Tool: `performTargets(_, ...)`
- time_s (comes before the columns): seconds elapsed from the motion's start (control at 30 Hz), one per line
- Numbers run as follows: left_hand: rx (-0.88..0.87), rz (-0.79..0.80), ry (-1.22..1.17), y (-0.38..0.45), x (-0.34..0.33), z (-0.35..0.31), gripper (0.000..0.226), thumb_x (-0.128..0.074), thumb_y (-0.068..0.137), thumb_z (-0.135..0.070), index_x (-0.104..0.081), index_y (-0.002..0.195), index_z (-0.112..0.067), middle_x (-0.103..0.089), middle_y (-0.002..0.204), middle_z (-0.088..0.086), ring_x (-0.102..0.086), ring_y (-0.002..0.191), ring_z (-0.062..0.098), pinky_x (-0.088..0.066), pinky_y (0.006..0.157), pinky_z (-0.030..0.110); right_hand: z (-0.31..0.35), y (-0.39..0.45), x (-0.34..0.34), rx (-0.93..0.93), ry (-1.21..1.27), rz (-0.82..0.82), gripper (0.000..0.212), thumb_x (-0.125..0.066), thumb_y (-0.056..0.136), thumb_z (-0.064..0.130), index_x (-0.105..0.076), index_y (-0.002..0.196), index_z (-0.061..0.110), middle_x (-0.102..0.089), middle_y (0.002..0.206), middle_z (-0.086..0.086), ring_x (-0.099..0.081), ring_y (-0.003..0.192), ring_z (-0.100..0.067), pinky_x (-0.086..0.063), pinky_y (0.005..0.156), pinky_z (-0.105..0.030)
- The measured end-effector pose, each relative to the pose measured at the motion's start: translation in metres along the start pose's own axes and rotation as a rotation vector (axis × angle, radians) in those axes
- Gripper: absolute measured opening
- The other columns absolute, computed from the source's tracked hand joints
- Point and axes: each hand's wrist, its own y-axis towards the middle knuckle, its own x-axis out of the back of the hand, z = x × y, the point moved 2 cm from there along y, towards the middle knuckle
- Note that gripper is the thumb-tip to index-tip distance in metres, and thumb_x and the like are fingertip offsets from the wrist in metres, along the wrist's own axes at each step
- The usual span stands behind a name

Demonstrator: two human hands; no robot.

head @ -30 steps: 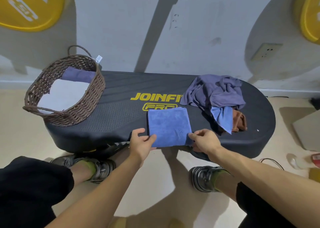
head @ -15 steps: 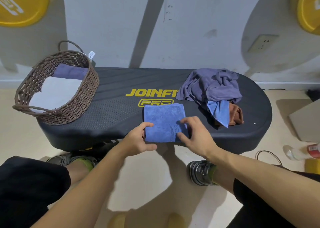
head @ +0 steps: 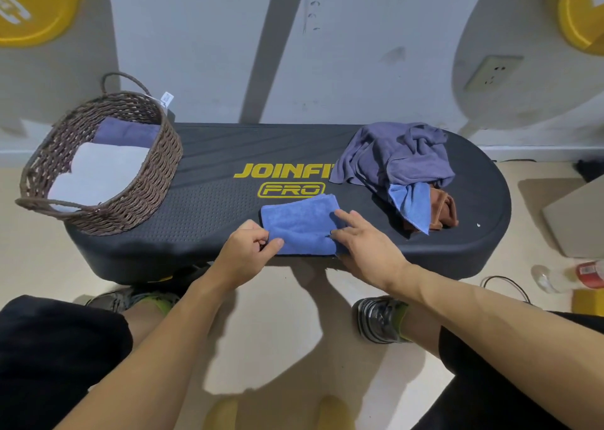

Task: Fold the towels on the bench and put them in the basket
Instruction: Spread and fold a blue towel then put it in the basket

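We are seeing the basket (head: 108, 168) sitting on the left end of the bench (head: 209, 214), with two folded towels (head: 108, 165) lying in it. A folded towel (head: 299, 225) is lying at the bench's near edge, around its middle. Our left hand (head: 246, 251) is touching its left side, our right hand (head: 362, 245) its right. A heap of unfolded towels (head: 397, 165) is lying on the right end, behind and right of the folded one.

Yellow discs (head: 31, 4) (head: 585, 8) on grey wall, top corners. Wall socket (head: 490, 73) upper right. Plastic bottle (head: 570, 277) lying on floor at right, black cable (head: 505, 282) beside it. Grey sneaker (head: 380, 318) on floor.
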Motion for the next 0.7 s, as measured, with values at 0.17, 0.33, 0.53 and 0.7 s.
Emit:
performTargets(0.17, -0.069, -0.207, 0.0, -0.003, 0.005, -0.014, 0.035, -0.061, 0.093, -0.016, -0.042, 0.065, -0.007, -0.045, 0.081, 0.005, -0.044, 0.074, 0.018, -0.037, 0.071, 0.027, -0.001, 0.008, 0.025, -0.258, 0.447, 0.096, 0.011, -0.066, 0.088, 0.038, -0.059, 0.084, 0.031, -0.064, 0.074, 0.008, -0.057, 0.069, -0.009, -0.042, 0.06, -0.03)
performTargets(0.33, -0.073, -0.159, -0.09, -0.006, 0.004, -0.018, 0.026, -0.071, 0.081, -0.038, -0.06, 0.092, -0.018, -0.06, 0.077, -0.011, -0.057, 0.069, 0.011, -0.047, 0.065, 0.022, -0.002, 0.011, 0.021, -0.433, 0.643, 0.07, 0.025, -0.063, 0.093, 0.042, -0.063, 0.093, 0.017, -0.068, 0.083, 0.001, -0.061, 0.075, -0.017, -0.049, 0.07, -0.034)
performTargets(0.53, 0.125, -0.195, -0.112, -0.006, -0.01, -0.003, 0.026, -0.071, 0.088, -0.031, -0.058, 0.088, -0.009, -0.065, 0.076, 0.006, -0.06, 0.081, 0.031, -0.05, 0.071, 0.047, 0.005, 0.0, -0.004, -0.493, 0.981, 0.258, 0.029, -0.077, 0.085, 0.023, -0.062, 0.11, 0.017, -0.072, 0.1, -0.002, -0.069, 0.09, -0.019, -0.057, 0.085, -0.03)
performTargets(0.7, 0.239, -0.138, -0.074, -0.001, -0.015, 0.0, 0.044, -0.063, 0.089, -0.05, -0.045, 0.076, -0.011, -0.052, 0.07, -0.005, -0.049, 0.07, 0.014, -0.038, 0.062, 0.033, 0.008, 0.007, -0.009, -0.608, 0.971, 0.093, 0.017, -0.064, 0.096, 0.027, -0.07, 0.105, 0.014, -0.073, 0.09, 0.005, -0.065, 0.077, -0.009, -0.057, 0.082, -0.038)
